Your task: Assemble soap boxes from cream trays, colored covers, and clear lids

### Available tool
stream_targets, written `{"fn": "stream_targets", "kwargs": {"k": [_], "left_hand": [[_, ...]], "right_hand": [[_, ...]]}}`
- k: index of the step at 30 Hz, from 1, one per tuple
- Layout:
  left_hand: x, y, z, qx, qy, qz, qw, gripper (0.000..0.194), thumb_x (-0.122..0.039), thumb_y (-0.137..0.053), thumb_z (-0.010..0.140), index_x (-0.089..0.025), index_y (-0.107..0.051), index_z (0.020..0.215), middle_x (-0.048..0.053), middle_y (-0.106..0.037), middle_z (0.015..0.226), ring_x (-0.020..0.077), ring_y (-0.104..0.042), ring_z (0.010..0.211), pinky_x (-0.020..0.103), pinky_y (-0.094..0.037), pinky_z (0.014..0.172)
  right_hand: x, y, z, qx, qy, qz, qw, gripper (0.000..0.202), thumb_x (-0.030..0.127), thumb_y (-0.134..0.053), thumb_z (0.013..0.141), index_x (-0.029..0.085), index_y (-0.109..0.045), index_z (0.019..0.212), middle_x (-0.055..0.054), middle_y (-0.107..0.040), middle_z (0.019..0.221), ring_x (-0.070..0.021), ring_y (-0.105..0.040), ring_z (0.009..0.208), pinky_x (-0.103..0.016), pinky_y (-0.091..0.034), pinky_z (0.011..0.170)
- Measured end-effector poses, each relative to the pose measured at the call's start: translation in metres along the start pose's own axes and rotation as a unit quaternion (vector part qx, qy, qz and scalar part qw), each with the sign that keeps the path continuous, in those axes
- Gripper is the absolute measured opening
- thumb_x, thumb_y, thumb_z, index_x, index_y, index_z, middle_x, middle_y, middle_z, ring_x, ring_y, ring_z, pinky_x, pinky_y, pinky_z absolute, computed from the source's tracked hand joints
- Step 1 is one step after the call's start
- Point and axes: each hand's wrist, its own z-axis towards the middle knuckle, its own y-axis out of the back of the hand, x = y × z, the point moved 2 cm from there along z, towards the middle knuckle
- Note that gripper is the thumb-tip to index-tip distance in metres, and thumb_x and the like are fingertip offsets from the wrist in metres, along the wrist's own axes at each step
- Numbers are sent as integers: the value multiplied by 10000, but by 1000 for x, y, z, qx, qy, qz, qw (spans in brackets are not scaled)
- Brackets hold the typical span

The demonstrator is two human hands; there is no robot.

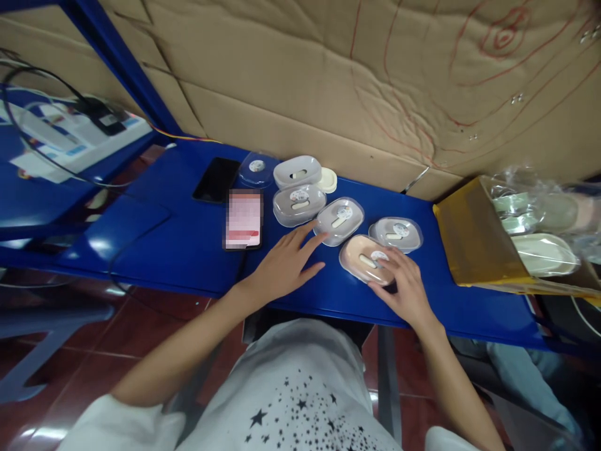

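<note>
Fingers apart, my left hand (286, 266) reaches over the blue table with its fingertips at the near left edge of a grey oval plastic box (353, 217) with a clear lid and a round sticker. My right hand (404, 282) grips the right end of a peach oval box (355, 255), thumb on its near side and fingers over the lid. Behind that one sits another grey box (413, 237). Further left are a lidded grey box (284, 210), a grey piece without a visible sticker (285, 171), a cream piece (330, 180) and a clear lid (248, 172).
A lit phone (243, 219) and a dark phone (213, 178) lie on the blue table (154, 225) at left. At right, a cardboard carton (453, 241) holds several wrapped boxes. Power strips (107, 145) with cables are at far left. A cardboard wall (291, 81) stands behind.
</note>
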Motion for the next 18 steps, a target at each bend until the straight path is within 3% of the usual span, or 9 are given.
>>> {"fn": "stream_targets", "kwargs": {"k": [3,5,7,9,12,14,18], "left_hand": [[-3,-10,27,18,-4,19,1000,569,-341,-631,1083,-213,-481,1617,216,-375,1766,414,-456,1603,618,-480,1252],[-10,-15,42,50,-33,6,998,551,-314,-598,1094,-238,-479,1627,193,-375,1776,382,-503,1577,575,-506,1235],[-16,-15,54,65,-66,3,996,533,-280,-541,1111,-269,-475,1639,163,-380,1784,346,-519,1571,546,-500,1243],[-15,-7,62,36,-63,33,997,519,-246,-510,1112,-272,-497,1630,159,-386,1782,348,-475,1602,573,-432,1290],[3,12,67,-34,38,125,991,523,-253,-566,1080,-216,-537,1601,219,-410,1752,433,-422,1616,684,-346,1305],[18,21,64,-41,107,172,978,548,-263,-611,1049,-179,-545,1586,260,-456,1705,490,-445,1577,738,-396,1241],[26,21,53,-21,128,193,973,518,-273,-610,1037,-183,-578,1546,253,-545,1620,497,-502,1504,686,-552,1084]], "right_hand": [[-20,3,3,-9,-59,-49,997,507,435,-704,1048,268,-580,1511,-168,-616,1606,-426,-507,1560,-691,-450,1217],[-26,3,8,-35,-101,-83,991,542,415,-618,1086,243,-520,1590,-205,-511,1694,-455,-443,1596,-761,-400,1222],[-21,-1,16,-59,-112,-94,987,583,359,-538,1109,230,-430,1668,-226,-387,1768,-468,-363,1640,-815,-350,1227],[-6,-7,28,-51,-83,-75,992,618,303,-494,1117,252,-356,1717,-204,-331,1801,-444,-321,1668,-808,-328,1257],[20,-18,50,12,1,-48,999,640,305,-509,1124,306,-330,1739,-139,-370,1799,-393,-343,1670,-730,-313,1322],[28,-24,67,59,46,-52,996,629,341,-538,1125,298,-365,1728,-133,-409,1781,-384,-380,1654,-705,-301,1341],[18,-30,99,91,48,-81,991,517,371,-563,1120,203,-557,1609,-191,-596,1633,-420,-530,1546,-746,-302,1316]]}}
